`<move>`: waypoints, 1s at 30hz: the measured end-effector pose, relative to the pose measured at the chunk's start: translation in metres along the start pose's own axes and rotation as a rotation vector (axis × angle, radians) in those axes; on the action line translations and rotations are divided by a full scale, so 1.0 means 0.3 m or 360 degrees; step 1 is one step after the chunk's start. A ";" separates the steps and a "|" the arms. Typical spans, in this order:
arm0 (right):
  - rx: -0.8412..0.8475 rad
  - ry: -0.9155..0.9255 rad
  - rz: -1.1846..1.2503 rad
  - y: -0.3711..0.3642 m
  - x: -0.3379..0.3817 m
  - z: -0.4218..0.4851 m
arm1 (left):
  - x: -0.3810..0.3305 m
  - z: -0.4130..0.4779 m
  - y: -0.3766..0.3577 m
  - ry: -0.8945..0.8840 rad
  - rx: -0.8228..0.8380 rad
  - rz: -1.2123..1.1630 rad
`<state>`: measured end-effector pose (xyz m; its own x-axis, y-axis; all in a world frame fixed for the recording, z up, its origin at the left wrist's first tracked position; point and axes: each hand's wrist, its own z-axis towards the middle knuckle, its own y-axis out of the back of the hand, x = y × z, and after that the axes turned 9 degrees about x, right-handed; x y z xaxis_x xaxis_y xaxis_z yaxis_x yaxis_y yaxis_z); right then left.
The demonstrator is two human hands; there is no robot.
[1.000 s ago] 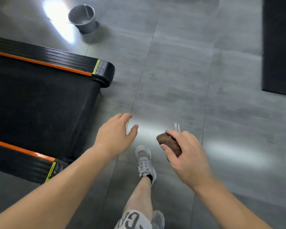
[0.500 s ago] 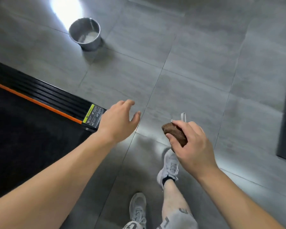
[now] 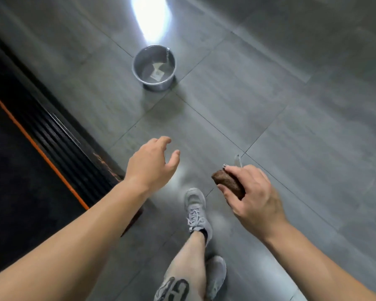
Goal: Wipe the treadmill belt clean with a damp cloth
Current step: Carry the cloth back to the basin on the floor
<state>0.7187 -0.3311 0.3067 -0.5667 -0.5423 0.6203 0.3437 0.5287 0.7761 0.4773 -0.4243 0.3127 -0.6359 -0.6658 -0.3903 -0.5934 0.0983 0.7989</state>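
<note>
A balled-up brown cloth [image 3: 227, 182] is gripped in my right hand [image 3: 251, 195], held above the grey floor to the right of my foot. My left hand [image 3: 152, 164] hovers with fingers spread and nothing in it, just off the treadmill's corner. The black treadmill belt [image 3: 11, 177] fills the left edge, bordered by an orange stripe and a ribbed black side rail [image 3: 59, 137]. A metal bucket [image 3: 154, 67] with a little water in it stands on the floor ahead, beyond both hands.
Grey floor tiles [image 3: 280, 105] stretch ahead and to the right, with a bright light glare beyond the bucket. My grey sneakers [image 3: 197, 210] stand on the tiles beside the treadmill's rear corner.
The view has turned away from the treadmill toward the bucket, which now sits nearer and more central. Both hands have kept their pose; my feet have stepped forward.
</note>
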 end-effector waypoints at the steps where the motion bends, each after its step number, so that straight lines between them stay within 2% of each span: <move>1: 0.0024 0.0022 -0.0014 0.010 -0.021 0.083 | 0.000 0.064 0.018 0.0031 -0.0008 -0.0018; 16: 0.0301 0.0266 0.0038 -0.038 -0.244 1.337 | 0.060 1.085 0.265 0.0361 -0.0016 -0.0169; 23: 0.0547 0.0412 0.0017 -0.119 -0.340 1.851 | 0.102 1.487 0.317 0.0611 -0.0029 -0.0259; 30: 0.0816 0.0589 -0.0038 -0.224 -0.409 2.303 | 0.156 1.804 0.279 0.0764 -0.0048 -0.0556</move>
<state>0.2477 0.1512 0.1004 -0.2418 -0.6994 0.6726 -0.1202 0.7094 0.6945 0.1308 -0.0469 0.1135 -0.1067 -0.9157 -0.3873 -0.7087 -0.2032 0.6757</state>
